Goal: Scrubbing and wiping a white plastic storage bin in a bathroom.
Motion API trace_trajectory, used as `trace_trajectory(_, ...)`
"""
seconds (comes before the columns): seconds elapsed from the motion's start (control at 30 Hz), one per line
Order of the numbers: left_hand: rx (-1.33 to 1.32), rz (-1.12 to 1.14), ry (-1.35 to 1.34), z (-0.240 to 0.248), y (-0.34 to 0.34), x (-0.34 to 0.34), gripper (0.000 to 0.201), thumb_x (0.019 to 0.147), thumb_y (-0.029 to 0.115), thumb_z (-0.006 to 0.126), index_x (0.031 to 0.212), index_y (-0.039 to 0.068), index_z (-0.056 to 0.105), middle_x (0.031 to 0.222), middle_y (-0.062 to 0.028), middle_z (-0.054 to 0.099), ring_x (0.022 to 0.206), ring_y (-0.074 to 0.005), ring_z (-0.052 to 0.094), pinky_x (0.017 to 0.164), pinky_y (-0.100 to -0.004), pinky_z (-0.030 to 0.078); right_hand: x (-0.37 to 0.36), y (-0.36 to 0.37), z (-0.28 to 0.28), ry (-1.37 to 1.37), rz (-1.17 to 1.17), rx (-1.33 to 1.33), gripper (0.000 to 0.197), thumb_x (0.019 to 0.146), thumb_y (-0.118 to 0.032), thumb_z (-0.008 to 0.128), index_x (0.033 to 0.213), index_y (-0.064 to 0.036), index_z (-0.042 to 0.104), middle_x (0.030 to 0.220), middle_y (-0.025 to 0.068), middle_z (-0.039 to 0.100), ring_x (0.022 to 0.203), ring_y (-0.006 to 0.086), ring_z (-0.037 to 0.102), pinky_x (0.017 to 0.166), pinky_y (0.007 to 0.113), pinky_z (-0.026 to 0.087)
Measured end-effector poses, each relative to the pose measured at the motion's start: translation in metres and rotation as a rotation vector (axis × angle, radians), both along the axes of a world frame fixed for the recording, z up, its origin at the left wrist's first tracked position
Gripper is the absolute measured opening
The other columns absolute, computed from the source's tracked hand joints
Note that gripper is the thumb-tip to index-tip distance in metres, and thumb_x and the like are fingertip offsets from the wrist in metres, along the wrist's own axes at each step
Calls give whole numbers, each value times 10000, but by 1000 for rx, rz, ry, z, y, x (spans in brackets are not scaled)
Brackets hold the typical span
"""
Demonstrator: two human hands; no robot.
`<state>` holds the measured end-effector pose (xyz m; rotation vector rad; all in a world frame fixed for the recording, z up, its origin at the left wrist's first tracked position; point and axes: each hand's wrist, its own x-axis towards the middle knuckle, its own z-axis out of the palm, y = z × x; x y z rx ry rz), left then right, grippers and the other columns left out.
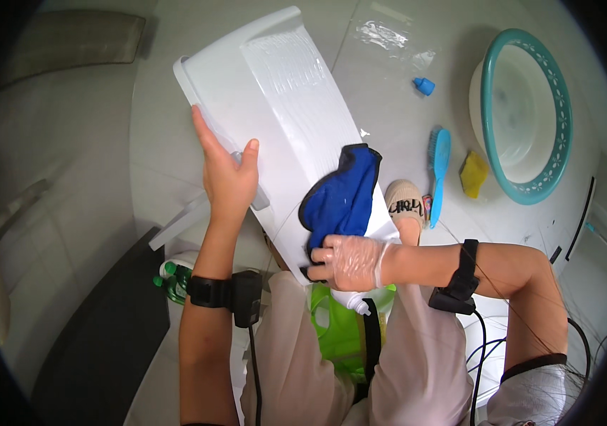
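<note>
A white plastic washboard with a ridged, wet-looking surface slants across the middle of the view, its lower end near my knees. My left hand grips its left edge, the thumb raised and the fingers stretched along the side. On the lower part of the board lies a blue cloth item with black trim; its exact kind is unclear. My right hand, in a clear plastic glove, closes its fingers on the near end of that cloth. Beneath the right hand, the tip of a white bottle shows.
At the right stands a white basin with a teal rim. Near it lie a blue brush, a yellow sponge and a small blue bottle. A green-capped bottle is at lower left. Something bright green sits between my legs.
</note>
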<state>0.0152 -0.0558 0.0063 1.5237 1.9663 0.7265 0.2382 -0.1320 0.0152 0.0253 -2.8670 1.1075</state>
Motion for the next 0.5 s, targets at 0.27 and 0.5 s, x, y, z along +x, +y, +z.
trace_trajectory(0.27,-24,172,72,-5,41,-34,913,853,142,648,1513,13,30,1477,-295,315,1324,-415,405,1092,-411,322,58,43,-17,2,-133,72,257,650,-206,672,882,-101,710,1089,-1,593,1018,213,525,845,351,418)
trace_trajectory(0.5,-75,431,-77,-6,61,-56,882,889,153,624,1512,-3,18,1547,-255,183,1423,-362,250,1154,-392,230,114,107,-43,-109,-1162,9,298,710,100,574,901,-80,717,1055,132,596,994,299,567,882,376,457)
